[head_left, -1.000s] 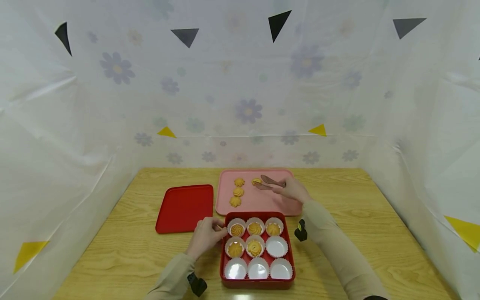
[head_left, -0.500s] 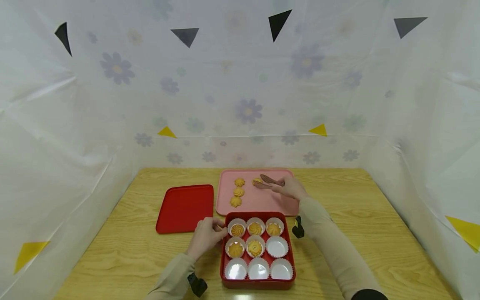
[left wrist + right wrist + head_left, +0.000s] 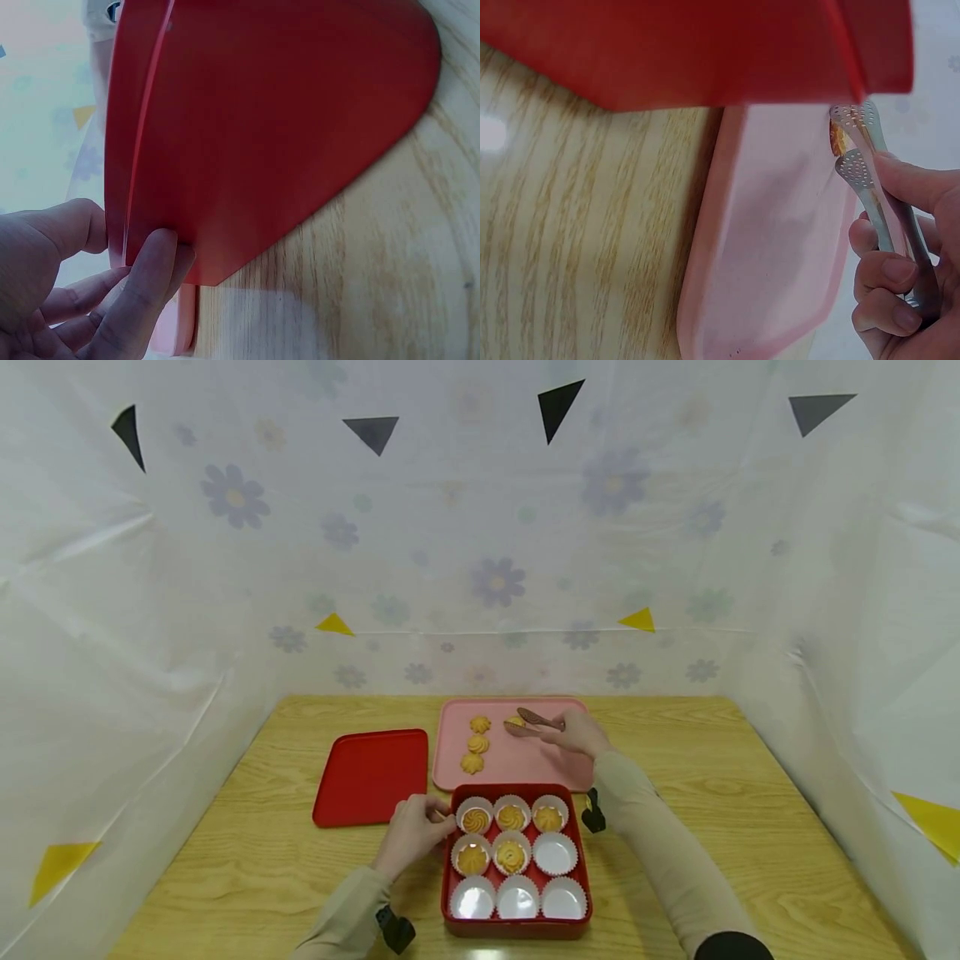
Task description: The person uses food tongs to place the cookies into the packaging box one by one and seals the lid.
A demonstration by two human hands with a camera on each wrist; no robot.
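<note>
In the head view, my left hand (image 3: pixel 412 833) pinches the left rim of a red box (image 3: pixel 517 929), with thumb at the rim and fingertips against the outer wall. White paper cups (image 3: pixel 555 853) fill the box; piped cookies (image 3: pixel 511 857) sit in several of them. Over the pink tray (image 3: pixel 525 768), my right hand (image 3: pixel 579 732) grips metal tongs (image 3: pixel 859 172) with perforated tips. The tips stand apart on either side of a cookie (image 3: pixel 838 140), which they partly hide. Three more cookies (image 3: pixel 477 743) lie in a column on the tray's left.
A red lid-like tray (image 3: pixel 371 777) lies flat left of the box. The box's tall wall stands between my right forearm and left hand. A white flowered sheet (image 3: pixel 480 527) encloses the wooden table (image 3: pixel 675 760) at the back and sides.
My right hand and the tongs have shifted slightly left, so the tips reach further around the cookie. My left hand and the box stay in place.
</note>
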